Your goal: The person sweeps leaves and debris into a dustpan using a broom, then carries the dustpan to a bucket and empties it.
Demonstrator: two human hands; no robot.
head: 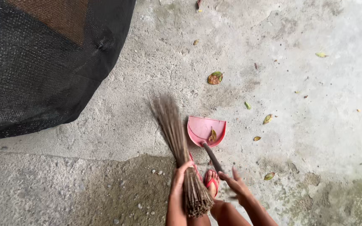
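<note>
Left hand (180, 178) grasping stick broom (177, 142), right hand (235, 184) gripping pink dustpan (204, 129) handle

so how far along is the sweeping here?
Early. Done: one leaf lies in the pink dustpan. In hand: the left hand grips a stick broom, blurred at the tip; the right hand is at the dustpan handle. Left: leaves lie scattered on the concrete floor, including a large brown-green one and several right of the pan.
</note>
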